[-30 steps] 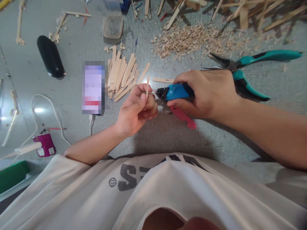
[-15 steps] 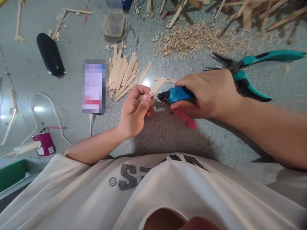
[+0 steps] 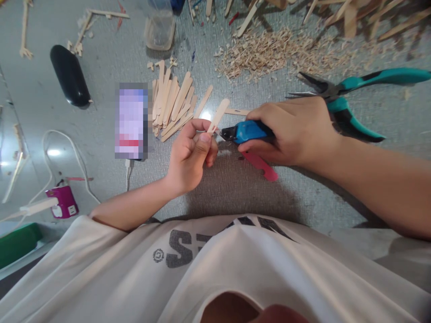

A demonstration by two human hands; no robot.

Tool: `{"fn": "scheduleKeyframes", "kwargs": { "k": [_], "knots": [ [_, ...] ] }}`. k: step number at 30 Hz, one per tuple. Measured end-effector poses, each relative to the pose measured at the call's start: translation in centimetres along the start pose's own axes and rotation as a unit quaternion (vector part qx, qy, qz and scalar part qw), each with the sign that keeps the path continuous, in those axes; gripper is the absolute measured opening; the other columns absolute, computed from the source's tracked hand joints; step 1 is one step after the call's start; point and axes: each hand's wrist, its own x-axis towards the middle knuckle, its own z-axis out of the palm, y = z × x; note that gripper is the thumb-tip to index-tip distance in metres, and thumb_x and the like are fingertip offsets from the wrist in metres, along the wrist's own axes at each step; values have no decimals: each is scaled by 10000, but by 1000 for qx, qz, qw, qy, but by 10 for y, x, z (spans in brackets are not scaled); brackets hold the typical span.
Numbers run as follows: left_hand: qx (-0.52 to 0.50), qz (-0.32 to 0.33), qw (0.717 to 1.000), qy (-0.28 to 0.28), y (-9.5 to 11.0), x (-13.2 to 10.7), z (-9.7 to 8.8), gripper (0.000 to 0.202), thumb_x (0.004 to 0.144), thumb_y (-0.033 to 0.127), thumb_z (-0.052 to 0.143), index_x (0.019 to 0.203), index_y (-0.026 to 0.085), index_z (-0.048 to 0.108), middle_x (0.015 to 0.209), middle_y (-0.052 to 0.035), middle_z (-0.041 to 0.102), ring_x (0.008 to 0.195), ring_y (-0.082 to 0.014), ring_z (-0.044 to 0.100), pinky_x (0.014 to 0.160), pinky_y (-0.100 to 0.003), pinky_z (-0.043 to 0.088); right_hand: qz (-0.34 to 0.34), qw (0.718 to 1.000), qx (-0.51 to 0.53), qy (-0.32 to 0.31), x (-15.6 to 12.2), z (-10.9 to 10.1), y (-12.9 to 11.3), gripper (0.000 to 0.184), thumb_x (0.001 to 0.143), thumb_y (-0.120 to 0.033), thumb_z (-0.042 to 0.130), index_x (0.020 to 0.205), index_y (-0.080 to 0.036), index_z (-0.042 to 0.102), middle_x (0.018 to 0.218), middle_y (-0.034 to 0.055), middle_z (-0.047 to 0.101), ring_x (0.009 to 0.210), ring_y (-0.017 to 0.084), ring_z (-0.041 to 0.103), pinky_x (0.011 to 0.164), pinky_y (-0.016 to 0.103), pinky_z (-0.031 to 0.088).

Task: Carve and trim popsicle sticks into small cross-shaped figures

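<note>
**Holding stick end at cutter nose**

Pinching a flat pale wooden craft stick (image 3: 218, 114) by its lower end, the left hand (image 3: 190, 157) grips it between thumb and fingertips. The stick is off the table and leans up and right. A second ago it stood edge-on and upright. Now its broad face shows, and the held end sits just beside the black nose of the blue-handled cutter (image 3: 247, 131). Cannot tell if they touch.

The right hand (image 3: 292, 130) is clenched round the cutter's blue grip, with the pink lower handle (image 3: 259, 165) sticking out beneath. My read: stick lined up at the blades, nothing severed yet.

Teal-handled long-nose pliers (image 3: 350, 98) lie behind the right hand. A fan of similar sticks (image 3: 171, 105) lies near the left hand, and a heap of wood offcuts (image 3: 269, 54) sits further back on the grey table (image 3: 235, 193).
</note>
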Motion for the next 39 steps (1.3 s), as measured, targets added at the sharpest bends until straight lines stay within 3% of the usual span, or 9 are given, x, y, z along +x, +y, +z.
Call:
{"fn": "scheduleKeyframes", "kwargs": {
  "k": [2,8,19,32,39],
  "knots": [
    [9,18,1000,-24,-4,3,-4,424,1028,585,835,1029,246,582,569,124,575,473,-74,467,523,-193,400,-2,1000,3,2,0,1,2,1078,1033,-978,19,1082,-190,753,817,79,757,722,230,714,642,347,364],
    [39,43,997,-50,-9,6,-8,427,1074,604,767,1035,251,532,572,134,558,452,-71,452,499,-198,394,-69,993,15,98,-2,6,8,841,1144,-870,237,1061,-174,701,804,25,750,667,182,690,620,313,338],
    [29,40,997,-66,-6,6,-6,399,1096,567,752,1032,253,514,569,136,569,442,-64,463,482,-186,392,-33,999,37,16,-2,0,6,927,1095,-929,175,1129,-175,712,868,83,768,727,206,686,654,346,333],
    [9,7,998,-64,-2,4,-6,456,1052,591,807,996,252,506,578,118,625,443,-81,508,506,-214,394,-60,995,46,68,0,-2,4,864,1123,-893,243,1044,-173,714,772,47,739,628,180,657,605,333,335],
    [-4,9,996,-86,-1,5,-7,440,1062,532,807,947,252,487,570,125,568,420,-68,460,481,-194,377,-79,995,44,50,-1,-2,8,869,1117,-899,233,1087,-183,722,797,47,738,659,176,638,605,338,310]
  ]
}}
